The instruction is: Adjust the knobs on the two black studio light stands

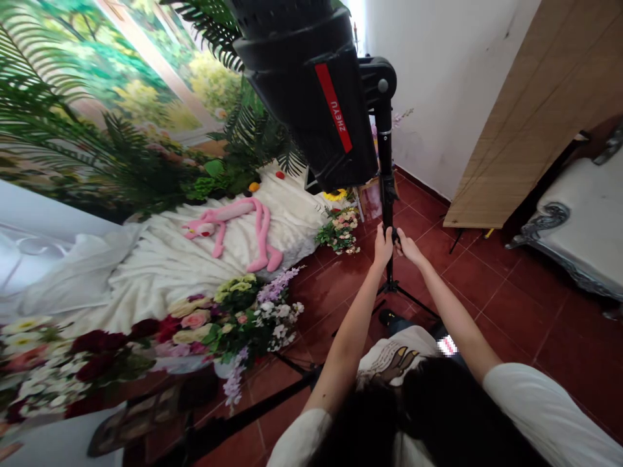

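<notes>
A black light stand point(386, 155) rises in front of me and carries a large black studio light point(302, 97) with a red ZHEYU label. My left hand point(383, 245) is closed around the stand's pole from the left side, partway up. Just to its right, the bent fingers of my right hand point(407, 248) pinch a small dark knob point(395, 235) on the pole. The fingers partly hide the knob, so which way it is turned cannot be seen. Below, the stand's legs point(413, 297) spread over the red floor tiles.
A pink plush toy point(233, 214) lies on a white furry blanket point(156, 253) at left, with artificial flowers point(233, 318) along its front. Another black stand point(253, 403) crosses the lower left. A wooden panel point(520, 123) and a silver-trimmed white sofa point(584, 220) stand at right.
</notes>
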`<state>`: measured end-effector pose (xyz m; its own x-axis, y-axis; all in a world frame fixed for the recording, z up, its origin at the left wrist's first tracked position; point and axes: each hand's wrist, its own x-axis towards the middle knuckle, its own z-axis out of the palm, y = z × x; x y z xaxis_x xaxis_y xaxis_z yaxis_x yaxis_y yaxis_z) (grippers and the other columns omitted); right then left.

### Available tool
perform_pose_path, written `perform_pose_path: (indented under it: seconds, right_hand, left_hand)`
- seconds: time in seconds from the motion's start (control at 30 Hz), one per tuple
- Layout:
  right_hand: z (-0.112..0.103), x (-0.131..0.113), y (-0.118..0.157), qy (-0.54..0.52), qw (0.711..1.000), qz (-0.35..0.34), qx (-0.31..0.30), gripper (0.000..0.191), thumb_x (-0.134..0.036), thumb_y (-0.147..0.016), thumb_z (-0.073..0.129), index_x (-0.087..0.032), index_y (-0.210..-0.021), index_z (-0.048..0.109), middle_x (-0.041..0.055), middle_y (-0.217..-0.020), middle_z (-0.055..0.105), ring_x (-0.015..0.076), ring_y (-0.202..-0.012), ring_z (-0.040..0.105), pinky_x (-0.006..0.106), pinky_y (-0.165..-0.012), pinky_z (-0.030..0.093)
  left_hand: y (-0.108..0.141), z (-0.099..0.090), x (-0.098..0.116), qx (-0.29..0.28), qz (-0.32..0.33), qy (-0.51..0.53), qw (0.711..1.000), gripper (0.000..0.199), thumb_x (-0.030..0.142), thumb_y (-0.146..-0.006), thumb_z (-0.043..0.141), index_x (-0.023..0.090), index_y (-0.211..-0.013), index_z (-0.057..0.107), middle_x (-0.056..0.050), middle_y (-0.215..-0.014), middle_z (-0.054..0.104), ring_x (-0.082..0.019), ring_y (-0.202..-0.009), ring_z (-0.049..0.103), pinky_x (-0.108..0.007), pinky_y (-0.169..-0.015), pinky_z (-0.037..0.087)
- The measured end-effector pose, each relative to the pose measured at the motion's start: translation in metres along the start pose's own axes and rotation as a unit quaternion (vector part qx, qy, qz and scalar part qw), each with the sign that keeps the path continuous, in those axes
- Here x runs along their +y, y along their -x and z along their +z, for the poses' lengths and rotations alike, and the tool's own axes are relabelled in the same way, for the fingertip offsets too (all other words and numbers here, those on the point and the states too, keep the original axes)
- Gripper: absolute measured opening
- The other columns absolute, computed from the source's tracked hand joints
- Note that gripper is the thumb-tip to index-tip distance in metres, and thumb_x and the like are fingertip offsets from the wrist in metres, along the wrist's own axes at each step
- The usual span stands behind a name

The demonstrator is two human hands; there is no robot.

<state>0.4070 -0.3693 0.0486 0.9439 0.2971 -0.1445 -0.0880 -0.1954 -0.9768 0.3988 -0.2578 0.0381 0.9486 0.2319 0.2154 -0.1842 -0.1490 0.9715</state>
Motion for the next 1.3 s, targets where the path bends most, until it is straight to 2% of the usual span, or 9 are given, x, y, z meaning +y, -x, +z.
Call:
perform_pose_path:
  seconds: [0.2,0.37,0.53,0.63,0.77,0.97,1.07,1.2,1.3]
  right_hand:
    - [0.015,0.0,0.009,-0.149,0.989,0.017,0.009,0.07,-0.09,-0.077,0.027,-0.025,-0.052,0.03,-0.0057,-0.038,0.028,0.0089,-0.035,0.023,0.026,-0.04,0.019]
    - [0.05,-0.002,0.024,-0.27,0.962,0.025,0.012,0.067,-0.086,-0.08,0.028,-0.024,-0.055,0.021,-0.0075,-0.041,0.02,0.008,-0.036,0.019,0.023,-0.039,0.017]
    - [0.099,-0.001,0.036,-0.293,0.951,0.062,-0.081,0.061,-0.074,-0.082,0.048,-0.023,-0.057,0.024,-0.008,-0.042,0.024,0.0073,-0.037,0.021,0.022,-0.038,0.017]
    - [0.13,-0.004,0.042,-0.285,0.946,0.07,-0.136,0.057,-0.068,-0.082,0.052,-0.023,-0.059,0.026,-0.008,-0.045,0.026,0.0076,-0.039,0.022,0.022,-0.039,0.019]
    - [0.177,-0.012,0.052,-0.26,0.932,0.083,-0.239,0.052,-0.063,-0.081,0.057,-0.023,-0.06,0.03,-0.0079,-0.047,0.028,0.0077,-0.041,0.025,0.022,-0.041,0.021]
    - [0.255,-0.026,0.078,-0.193,0.903,0.099,-0.372,0.052,-0.064,-0.079,0.059,-0.023,-0.06,0.031,-0.0081,-0.047,0.03,0.0073,-0.041,0.026,0.022,-0.042,0.023]
    - [0.289,-0.032,0.092,-0.174,0.883,0.112,-0.422,0.051,-0.061,-0.075,0.064,-0.023,-0.059,0.033,-0.0082,-0.046,0.031,0.0069,-0.041,0.026,0.022,-0.041,0.022]
    - [0.323,-0.043,0.108,-0.148,0.865,0.103,-0.468,0.048,-0.058,-0.074,0.066,-0.023,-0.06,0.037,-0.0078,-0.048,0.035,0.0067,-0.042,0.03,0.022,-0.041,0.025]
    - [0.341,-0.053,0.118,-0.117,0.861,0.064,-0.49,0.046,-0.059,-0.073,0.067,-0.022,-0.061,0.042,-0.0069,-0.05,0.041,0.0066,-0.042,0.034,0.022,-0.041,0.027]
  left_hand:
    - [0.022,-0.019,0.018,-0.024,0.028,0.001,0.999,0.049,0.045,-0.095,0.048,0.022,-0.138,0.047,-0.011,-0.144,0.052,-0.019,-0.135,0.049,-0.039,-0.115,0.037]
    - [0.069,-0.057,0.026,-0.04,-0.048,-0.037,0.997,0.035,0.043,-0.095,0.046,0.017,-0.104,0.068,-0.01,-0.103,0.074,-0.019,-0.092,0.07,-0.036,-0.091,0.053]
    - [0.126,-0.107,0.032,0.155,-0.084,-0.047,0.983,0.038,0.046,-0.095,0.043,0.017,-0.087,0.066,-0.007,-0.084,0.072,-0.015,-0.076,0.068,-0.028,-0.079,0.053]
    - [0.156,-0.149,0.033,0.319,-0.066,-0.083,0.942,0.038,0.047,-0.096,0.04,0.018,-0.085,0.063,-0.005,-0.083,0.069,-0.014,-0.077,0.065,-0.027,-0.079,0.051]
    - [0.196,-0.213,0.036,0.506,-0.013,-0.165,0.846,0.037,0.046,-0.097,0.038,0.018,-0.087,0.06,-0.006,-0.088,0.065,-0.015,-0.083,0.062,-0.028,-0.082,0.049]
    - [0.255,-0.287,0.051,0.668,0.011,-0.238,0.705,0.035,0.047,-0.097,0.038,0.019,-0.091,0.058,-0.007,-0.093,0.063,-0.016,-0.09,0.06,-0.03,-0.087,0.048]
    - [0.275,-0.299,0.06,0.687,0.016,-0.264,0.677,0.034,0.045,-0.097,0.039,0.019,-0.092,0.06,-0.009,-0.095,0.065,-0.018,-0.095,0.06,-0.031,-0.091,0.046]
    - [0.287,-0.297,0.064,0.689,0.017,-0.259,0.676,0.031,0.045,-0.096,0.043,0.019,-0.09,0.059,-0.007,-0.089,0.065,-0.017,-0.09,0.062,-0.031,-0.091,0.047]
    - [0.297,-0.296,0.063,0.733,0.014,-0.244,0.634,0.031,0.047,-0.095,0.044,0.019,-0.089,0.056,-0.005,-0.086,0.061,-0.016,-0.086,0.061,-0.03,-0.087,0.048]
